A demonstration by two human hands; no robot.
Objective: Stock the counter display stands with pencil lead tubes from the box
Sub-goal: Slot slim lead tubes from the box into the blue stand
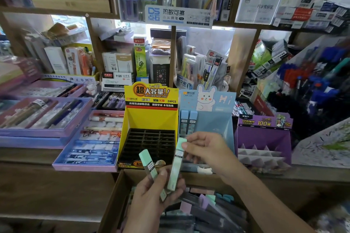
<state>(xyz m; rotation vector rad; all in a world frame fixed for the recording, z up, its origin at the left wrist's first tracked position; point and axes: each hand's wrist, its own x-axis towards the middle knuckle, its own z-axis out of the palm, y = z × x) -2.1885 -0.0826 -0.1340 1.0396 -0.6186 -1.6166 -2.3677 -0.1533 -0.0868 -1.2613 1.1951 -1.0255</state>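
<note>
Now, before the yellow stand (149,117), the left hand (151,193) grips a mint lead tube (149,164), fingers hidden behind it; the right hand (206,149) pinches the cap of a second mint tube (177,164) alongside. Below the stand the box (113,198) is cut off at the frame edge, its tubes a blur. The stand's black slot grid (149,142) lies open just behind both hands.

You hold two mint-capped lead tubes (176,164), tilted apart, above the box (114,193) of loose tubes (208,212); two blue tubes (188,122) stand in the blue display stand (219,125).
</note>
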